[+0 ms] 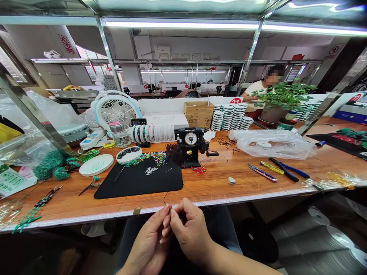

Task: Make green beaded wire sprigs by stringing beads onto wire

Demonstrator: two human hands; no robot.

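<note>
My left hand and my right hand meet below the front edge of the wooden bench, fingertips pressed together in a pinch. A thin dark wire rises from between the fingers toward the bench. Straight ahead lies a black mat with a pile of mixed coloured beads on its far edge. Behind the mat stands a small black hand-crank winder with a dial. What else the fingers hold is too small to make out.
A white fan, white spools, a cardboard box and stacked reels line the back. Pliers and tweezers lie at right by a plastic bag. Green beaded pieces sit left. A person sits behind a potted plant.
</note>
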